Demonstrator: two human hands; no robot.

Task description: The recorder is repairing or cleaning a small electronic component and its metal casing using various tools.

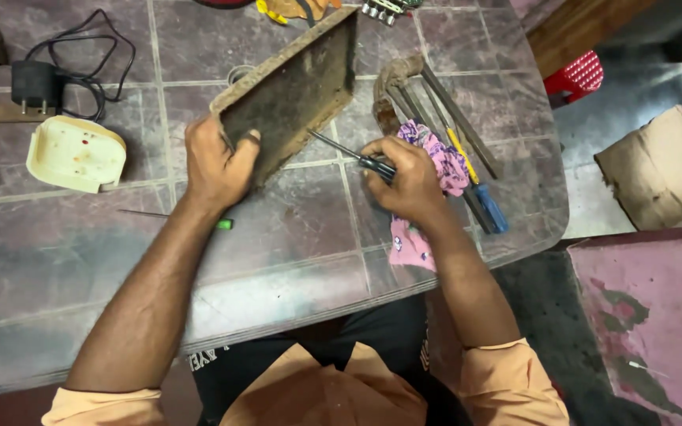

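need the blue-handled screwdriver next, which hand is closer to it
Right. The right hand is just left of the blue-handled screwdriver; the left hand is much farther left.

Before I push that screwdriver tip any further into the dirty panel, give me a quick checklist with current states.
1. Left hand grips the lower corner of the rusty panel, tilted up off the table: ok.
2. Right hand closed on the dark-handled screwdriver: ok.
3. Tip meets the panel's lower edge: cannot tell, contact point too small to see.
4. Left-hand fingers clear of the tip's line: not ok, they sit close beside it.
5. Pink cloth under the right hand, bunched and partly overhanging the table edge: ok.
6. Blue-handled screwdriver and other tools lie right of the hand, out of the way: ok.
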